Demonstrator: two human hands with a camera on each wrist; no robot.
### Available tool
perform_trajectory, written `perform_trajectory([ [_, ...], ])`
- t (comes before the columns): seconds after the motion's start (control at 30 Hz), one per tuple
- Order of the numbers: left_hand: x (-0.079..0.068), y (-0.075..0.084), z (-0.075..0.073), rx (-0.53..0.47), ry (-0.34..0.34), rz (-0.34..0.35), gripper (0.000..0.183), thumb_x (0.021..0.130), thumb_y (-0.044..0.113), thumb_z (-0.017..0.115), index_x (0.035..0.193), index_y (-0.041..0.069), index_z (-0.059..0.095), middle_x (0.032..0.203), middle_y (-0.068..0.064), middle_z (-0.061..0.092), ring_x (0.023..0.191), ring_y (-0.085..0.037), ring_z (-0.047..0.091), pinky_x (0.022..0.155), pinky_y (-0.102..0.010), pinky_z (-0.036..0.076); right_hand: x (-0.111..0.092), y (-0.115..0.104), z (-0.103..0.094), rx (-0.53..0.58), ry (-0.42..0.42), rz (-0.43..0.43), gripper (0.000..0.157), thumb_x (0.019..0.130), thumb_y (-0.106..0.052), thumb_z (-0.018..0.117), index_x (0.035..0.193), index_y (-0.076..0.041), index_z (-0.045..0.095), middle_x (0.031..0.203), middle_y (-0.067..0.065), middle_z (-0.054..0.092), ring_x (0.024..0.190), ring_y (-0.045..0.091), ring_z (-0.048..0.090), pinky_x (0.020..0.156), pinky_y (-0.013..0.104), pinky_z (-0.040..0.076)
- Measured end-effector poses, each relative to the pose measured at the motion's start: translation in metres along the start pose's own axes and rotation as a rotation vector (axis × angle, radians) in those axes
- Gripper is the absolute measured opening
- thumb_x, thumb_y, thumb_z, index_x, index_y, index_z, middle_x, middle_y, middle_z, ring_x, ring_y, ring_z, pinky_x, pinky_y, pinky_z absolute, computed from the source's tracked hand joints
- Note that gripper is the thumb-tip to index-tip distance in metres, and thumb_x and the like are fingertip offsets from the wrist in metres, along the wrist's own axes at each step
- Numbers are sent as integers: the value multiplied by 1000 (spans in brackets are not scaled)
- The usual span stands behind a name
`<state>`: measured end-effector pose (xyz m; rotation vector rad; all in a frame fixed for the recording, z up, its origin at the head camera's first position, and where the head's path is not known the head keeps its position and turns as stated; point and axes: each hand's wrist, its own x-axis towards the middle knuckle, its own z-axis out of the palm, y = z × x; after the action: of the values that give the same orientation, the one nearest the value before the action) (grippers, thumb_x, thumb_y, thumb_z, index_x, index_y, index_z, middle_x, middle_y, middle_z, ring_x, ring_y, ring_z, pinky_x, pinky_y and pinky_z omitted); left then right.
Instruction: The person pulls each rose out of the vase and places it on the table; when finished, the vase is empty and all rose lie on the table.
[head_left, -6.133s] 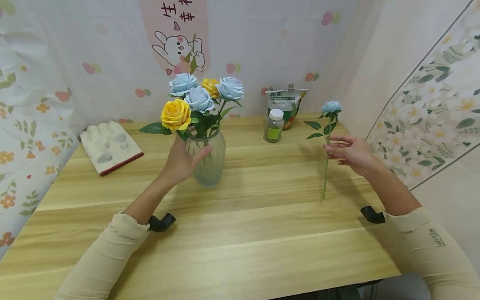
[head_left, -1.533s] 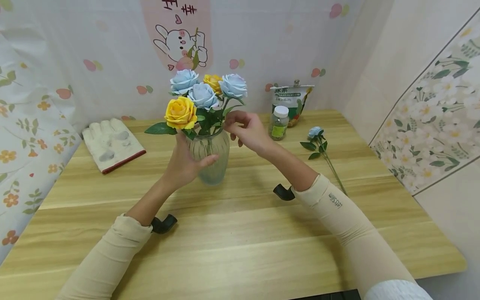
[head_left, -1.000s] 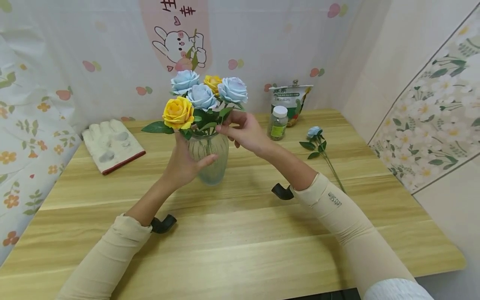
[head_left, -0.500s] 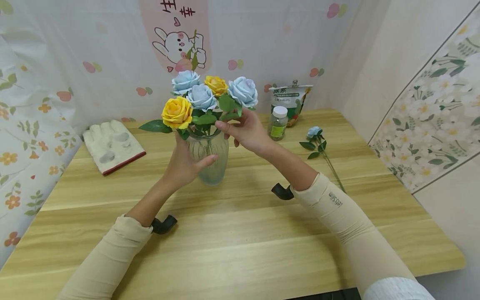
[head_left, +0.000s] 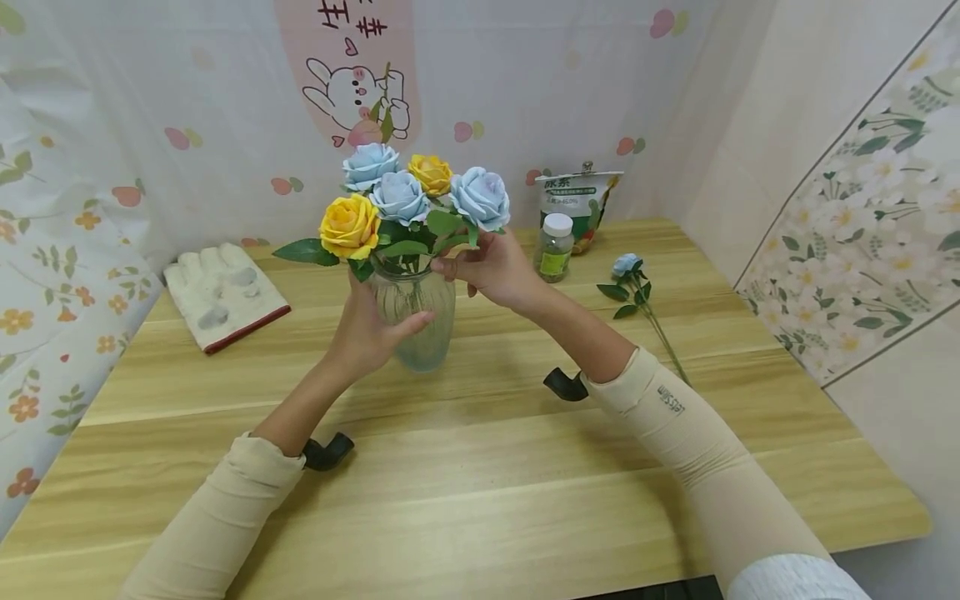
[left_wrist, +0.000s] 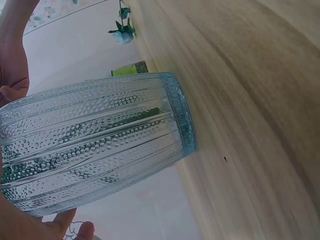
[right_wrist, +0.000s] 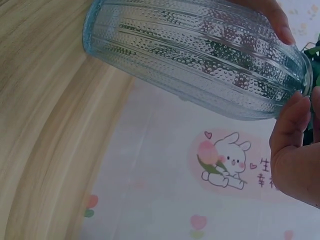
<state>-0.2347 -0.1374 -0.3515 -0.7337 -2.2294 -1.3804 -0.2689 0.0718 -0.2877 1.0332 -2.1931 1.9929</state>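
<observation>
A ribbed clear glass vase [head_left: 426, 337] stands upright on the table, holding yellow and light blue roses. My left hand [head_left: 362, 327] grips the vase's left side, thumb across the front and fingers behind; its far fingertips show beyond the glass in the left wrist view. At the rim's right side, my right hand [head_left: 498, 273] pinches the stem of the rightmost blue rose [head_left: 480, 198], just under its leaves. In the right wrist view the right fingertips [right_wrist: 298, 100] sit beside the rim, and the pinched stem is mostly hidden. Another blue rose [head_left: 628, 266] lies on the table to the right.
A white work glove [head_left: 225, 293] with a red cuff lies at the back left. Behind and right of the vase stand a small white-capped jar [head_left: 555, 250] and a clipped pouch [head_left: 588, 200]. A patterned curtain [head_left: 495, 75] backs the wooden table [head_left: 450, 500].
My right hand laid one blue rose on the table and moved to the vase. There it took the rightmost blue rose's stem and shifted its bloom rightward and lower. My left hand stayed on the vase.
</observation>
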Motion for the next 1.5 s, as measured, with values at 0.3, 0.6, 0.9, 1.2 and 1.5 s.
perform_trajectory([
  [0.3, -3, 41, -5, -6, -11, -59, 110, 81, 1, 80, 154, 2, -2, 160, -19, 17, 149, -27, 16, 120, -49, 15, 1, -6, 1, -59, 8, 3, 30, 88, 3, 71, 114, 3, 55, 83, 8, 68, 66, 35, 64, 43, 32, 47],
  [0.6, -3, 42, -5, 17, -4, -86, 112, 81, 4, 80, 154, 3, -5, 161, -19, 14, 149, -30, 16, 119, -50, 14, -2, -11, -1, -100, -11, -17, 21, 91, 4, 67, 111, 7, 62, 97, 16, 73, 72, 21, 70, 42, 34, 49],
  [0.9, -5, 42, -5, 12, -1, -97, 109, 80, 5, 79, 154, 1, -2, 160, -20, 15, 149, -29, 16, 119, -51, 14, -5, -5, 1, -63, -51, -8, 25, 91, 7, 65, 114, 6, 55, 106, 19, 69, 70, 33, 67, 47, 33, 49],
  [1.2, -5, 40, -5, 2, -10, -118, 105, 81, 7, 78, 153, -2, 3, 159, -21, 17, 149, -30, 17, 119, -52, 14, -3, 2, 6, -58, -50, -75, 29, 88, 7, 69, 112, 6, 53, 86, 12, 65, 61, 44, 57, 44, 34, 45],
  [1.5, -3, 39, -5, 18, -5, -81, 106, 80, 4, 78, 154, -1, 1, 160, -20, 16, 149, -27, 14, 120, -51, 12, -2, 3, 5, -54, 7, -88, 36, 88, 7, 69, 120, 6, 52, 77, 14, 65, 53, 20, 58, 45, 30, 45],
])
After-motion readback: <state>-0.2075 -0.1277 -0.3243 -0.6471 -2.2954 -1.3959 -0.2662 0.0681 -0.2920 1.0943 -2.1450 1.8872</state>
